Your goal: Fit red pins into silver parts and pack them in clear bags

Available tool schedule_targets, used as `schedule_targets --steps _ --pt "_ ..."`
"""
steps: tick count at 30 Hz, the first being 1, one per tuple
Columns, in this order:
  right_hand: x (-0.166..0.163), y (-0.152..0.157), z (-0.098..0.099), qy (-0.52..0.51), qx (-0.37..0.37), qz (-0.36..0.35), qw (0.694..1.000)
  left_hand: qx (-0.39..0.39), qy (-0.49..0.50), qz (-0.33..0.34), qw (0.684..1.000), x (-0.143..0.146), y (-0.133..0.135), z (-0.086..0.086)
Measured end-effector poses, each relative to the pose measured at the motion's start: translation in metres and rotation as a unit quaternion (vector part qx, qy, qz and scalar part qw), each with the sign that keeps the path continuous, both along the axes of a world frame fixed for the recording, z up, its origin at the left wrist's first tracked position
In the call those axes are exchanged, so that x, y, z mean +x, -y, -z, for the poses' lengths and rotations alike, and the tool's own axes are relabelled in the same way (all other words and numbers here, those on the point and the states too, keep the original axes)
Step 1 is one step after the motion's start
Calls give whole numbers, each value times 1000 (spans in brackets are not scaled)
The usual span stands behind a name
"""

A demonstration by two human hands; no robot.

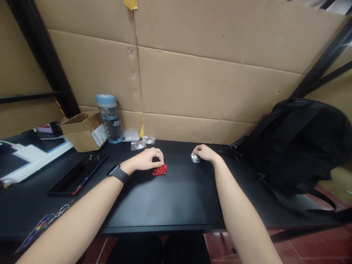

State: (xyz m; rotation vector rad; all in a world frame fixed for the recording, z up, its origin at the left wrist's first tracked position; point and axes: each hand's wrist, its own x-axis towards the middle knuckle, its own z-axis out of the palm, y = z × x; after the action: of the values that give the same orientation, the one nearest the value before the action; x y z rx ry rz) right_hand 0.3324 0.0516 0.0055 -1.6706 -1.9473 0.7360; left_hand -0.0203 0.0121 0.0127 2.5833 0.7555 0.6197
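Observation:
On the black table, a small bundle of red cord-like strands point(159, 170) lies under the fingertips of my left hand point(147, 160). Thumb and fingers are curled together at the bundle's upper edge, pinching it. To the right, my right hand point(205, 152) grips a small round silver metal piece point(195, 158) from above. This piece rests on the table or just over it; I cannot tell which. My fingers hide part of its top. A bare stretch of table separates the two hands.
Behind my left hand lie small clear packets point(138, 145). Further left stand a water bottle point(112, 121) and an open cardboard box point(82, 134), with a black tray point(74, 178) and a pen point(90, 173) before them. A black backpack point(299, 146) occupies the right; cardboard point(192, 88) walls the back.

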Motion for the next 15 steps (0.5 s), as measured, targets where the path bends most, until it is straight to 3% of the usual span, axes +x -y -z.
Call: schedule_targets --steps 3,6,9,12,15 --pt "5 -2 4 22 5 1 1000 5 -2 3 1000 2 0 0" --pt "7 -3 5 38 5 -6 999 18 -24 -40 999 2 -2 3" --pt "5 -1 3 49 17 -6 999 67 -59 -172 981 -6 -9 10" --pt "0 2 -1 57 50 8 997 103 -128 -325 931 -19 -15 16" --pt "-7 4 -6 67 102 12 992 69 -177 -390 901 -32 -19 19"
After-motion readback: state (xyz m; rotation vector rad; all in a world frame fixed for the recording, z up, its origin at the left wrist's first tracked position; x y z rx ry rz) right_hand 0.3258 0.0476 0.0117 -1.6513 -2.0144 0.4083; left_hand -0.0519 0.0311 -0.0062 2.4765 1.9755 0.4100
